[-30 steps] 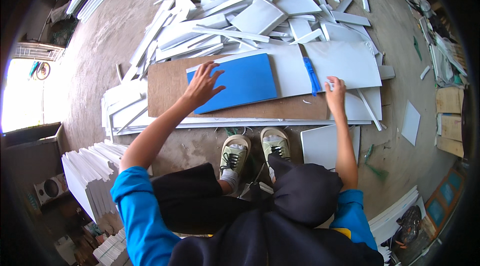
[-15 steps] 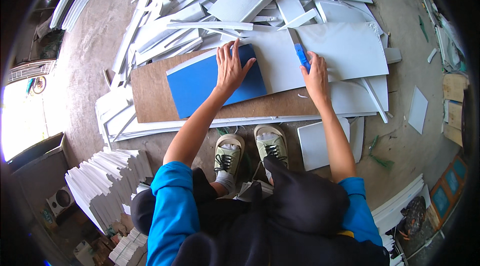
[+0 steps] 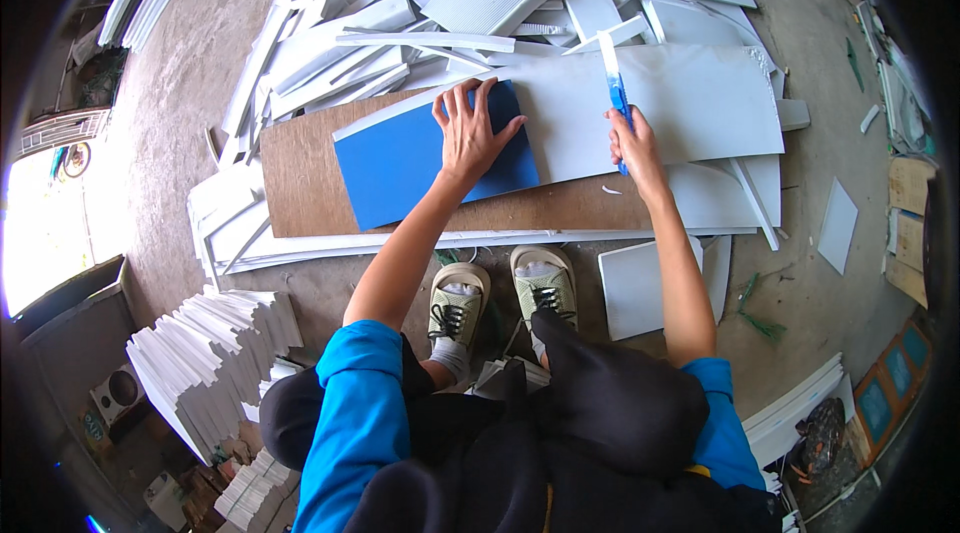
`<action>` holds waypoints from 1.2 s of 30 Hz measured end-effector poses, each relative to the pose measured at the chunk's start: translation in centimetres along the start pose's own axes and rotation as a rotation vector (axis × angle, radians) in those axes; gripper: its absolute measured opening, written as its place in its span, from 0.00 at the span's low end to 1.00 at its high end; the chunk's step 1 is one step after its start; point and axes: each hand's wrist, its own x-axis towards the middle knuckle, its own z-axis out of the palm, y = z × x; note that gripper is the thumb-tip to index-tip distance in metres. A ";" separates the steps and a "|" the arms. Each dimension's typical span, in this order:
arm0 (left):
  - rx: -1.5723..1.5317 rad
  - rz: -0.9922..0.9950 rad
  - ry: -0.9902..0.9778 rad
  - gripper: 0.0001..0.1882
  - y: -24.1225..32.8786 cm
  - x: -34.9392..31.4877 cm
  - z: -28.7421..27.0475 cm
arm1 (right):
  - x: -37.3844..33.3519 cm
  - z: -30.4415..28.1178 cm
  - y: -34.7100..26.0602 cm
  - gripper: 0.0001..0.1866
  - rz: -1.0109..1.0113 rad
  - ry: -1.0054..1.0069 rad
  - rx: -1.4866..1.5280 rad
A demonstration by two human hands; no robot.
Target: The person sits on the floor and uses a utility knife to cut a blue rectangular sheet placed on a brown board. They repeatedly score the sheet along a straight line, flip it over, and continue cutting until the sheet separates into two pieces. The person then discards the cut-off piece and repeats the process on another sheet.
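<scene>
My left hand (image 3: 468, 141) presses on a blue rectangular panel (image 3: 390, 171), its fingers spread and bent over the far right part. The panel overlaps a long white foam-like sheet (image 3: 700, 98), and both lie on a brown wooden board (image 3: 300, 183). In my right hand (image 3: 636, 143) is a blue utility knife (image 3: 618, 98), held by its handle over the white sheet, right of the panel. Its long blade points away from me and catches the light. Whether the blade touches the sheet I cannot tell.
Beyond the board lies a heap of white offcuts (image 3: 370, 43). A stack of white strips (image 3: 215, 358) stands at the lower left. Near my shoes (image 3: 545, 288) a white piece (image 3: 635, 288) rests on the floor. Framed panes (image 3: 895, 373) lean at the right.
My right hand has turned the knife, which leaned left and now points straight away from me. My left hand stays on the blue panel.
</scene>
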 end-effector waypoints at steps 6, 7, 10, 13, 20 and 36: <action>0.000 0.006 0.016 0.34 0.1 0.0 0.3 | 0.3 0.9 0.0 0.25 0.068 0.021 -0.013; -0.001 0.007 0.019 0.34 0.1 0.0 0.4 | 0.4 1.2 0.1 0.26 0.071 0.032 -0.048; 0.003 0.007 0.024 0.34 0.1 0.0 0.4 | 0.1 2.2 -0.3 0.30 0.078 0.073 -0.198; 0.003 0.013 0.043 0.33 0.0 -0.1 0.5 | 0.2 2.7 -0.2 0.32 0.066 0.107 -0.289; 0.006 0.023 0.087 0.32 -0.1 -0.1 0.7 | 0.2 3.3 -0.1 0.32 0.072 0.107 -0.341; -0.774 -0.294 0.156 0.24 1.4 2.2 -1.4 | -0.9 4.8 -2.3 0.34 -0.064 0.009 -0.602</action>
